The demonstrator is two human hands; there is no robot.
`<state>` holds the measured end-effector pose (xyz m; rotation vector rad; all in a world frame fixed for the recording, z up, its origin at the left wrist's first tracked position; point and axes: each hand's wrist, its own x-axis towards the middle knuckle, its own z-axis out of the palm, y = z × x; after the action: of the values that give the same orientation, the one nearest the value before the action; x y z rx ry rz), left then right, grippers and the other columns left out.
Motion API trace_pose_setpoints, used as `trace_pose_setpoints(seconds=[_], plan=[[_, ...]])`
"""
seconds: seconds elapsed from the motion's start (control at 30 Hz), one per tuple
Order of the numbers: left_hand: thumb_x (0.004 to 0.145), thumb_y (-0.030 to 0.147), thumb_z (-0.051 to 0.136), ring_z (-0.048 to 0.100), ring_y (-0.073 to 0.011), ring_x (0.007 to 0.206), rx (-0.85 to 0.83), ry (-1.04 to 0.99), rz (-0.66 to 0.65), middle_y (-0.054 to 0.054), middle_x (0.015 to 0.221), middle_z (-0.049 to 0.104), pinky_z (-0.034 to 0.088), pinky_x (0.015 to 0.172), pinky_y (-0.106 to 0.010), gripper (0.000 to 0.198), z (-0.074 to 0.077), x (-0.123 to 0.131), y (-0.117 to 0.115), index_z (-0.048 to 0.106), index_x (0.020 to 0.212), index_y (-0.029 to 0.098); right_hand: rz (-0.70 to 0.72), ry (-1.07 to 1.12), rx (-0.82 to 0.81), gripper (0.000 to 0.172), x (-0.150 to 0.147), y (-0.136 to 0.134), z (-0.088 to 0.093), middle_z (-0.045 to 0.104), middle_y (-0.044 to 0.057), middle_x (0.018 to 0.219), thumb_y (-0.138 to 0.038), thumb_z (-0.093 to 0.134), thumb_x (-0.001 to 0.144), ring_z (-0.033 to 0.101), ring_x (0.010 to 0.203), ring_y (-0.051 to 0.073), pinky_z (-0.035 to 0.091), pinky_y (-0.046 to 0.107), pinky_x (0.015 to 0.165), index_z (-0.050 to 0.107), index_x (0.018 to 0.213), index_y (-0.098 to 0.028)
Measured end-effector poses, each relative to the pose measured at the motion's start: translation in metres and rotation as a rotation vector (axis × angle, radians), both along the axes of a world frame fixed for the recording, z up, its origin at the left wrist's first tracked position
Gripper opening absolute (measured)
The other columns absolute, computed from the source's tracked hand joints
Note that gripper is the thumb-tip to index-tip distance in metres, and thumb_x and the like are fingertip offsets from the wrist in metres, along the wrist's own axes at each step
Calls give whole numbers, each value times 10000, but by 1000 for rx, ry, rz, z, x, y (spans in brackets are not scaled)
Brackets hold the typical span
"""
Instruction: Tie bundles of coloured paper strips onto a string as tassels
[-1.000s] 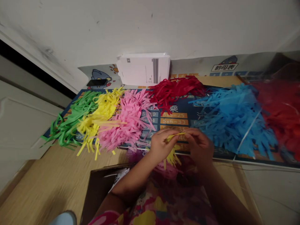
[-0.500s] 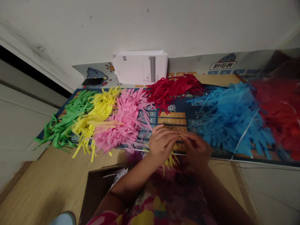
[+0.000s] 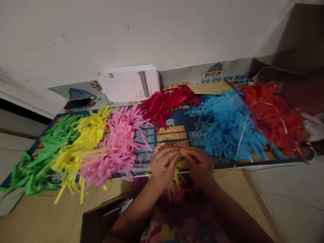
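Observation:
My left hand (image 3: 162,167) and my right hand (image 3: 201,165) meet fingertip to fingertip over the front edge of the table. Both are closed in a pinch on the top of a yellow paper tassel (image 3: 176,177), whose cut strips hang below my fingers. The exact spot being pinched is small and partly covered. Left of my hands lies a bunch of pink paper tassels (image 3: 118,145), beside yellow tassels (image 3: 88,135) and green tassels (image 3: 55,143). Dark red tassels (image 3: 172,103) lie behind my hands; blue tassels (image 3: 227,125) are to the right.
Orange-red tassels (image 3: 275,118) with a white string lie at the far right. A white box (image 3: 129,84) leans on the wall, with a black phone (image 3: 78,103) left of it. The table has a blue printed times-table cover (image 3: 170,136). Below stands an open dark box (image 3: 96,219).
The view has swung right, so the table's things appear further left and the orange-red tassels show more fully. My hands keep their pinch on the yellow tassel.

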<state>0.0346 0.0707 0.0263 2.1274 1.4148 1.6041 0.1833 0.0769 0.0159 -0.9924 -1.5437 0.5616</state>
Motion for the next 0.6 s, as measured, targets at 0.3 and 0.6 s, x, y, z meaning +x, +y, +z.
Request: trace_pose_setpoints(seconds=[0.3, 0.6], plan=[[849, 197, 684, 710, -136, 733, -145, 11, -83, -7, 785, 741, 561, 686, -218, 73, 3, 1, 1, 670, 778, 204, 14, -178, 59, 107, 34, 10, 12, 748, 25, 933, -272, 631, 927, 699, 887, 173, 563, 313, 801, 733, 903, -256], [754, 285, 765, 713, -151, 674, -428, -237, -241, -20, 759, 744, 553, 592, -179, 80, 10, -7, 3, 759, 701, 226, -670, -1093, 0, 314, 304, 64, 50, 696, 133, 1149, -177, 491, 914, 621, 988, 272, 458, 410, 856, 789, 1007, -215]])
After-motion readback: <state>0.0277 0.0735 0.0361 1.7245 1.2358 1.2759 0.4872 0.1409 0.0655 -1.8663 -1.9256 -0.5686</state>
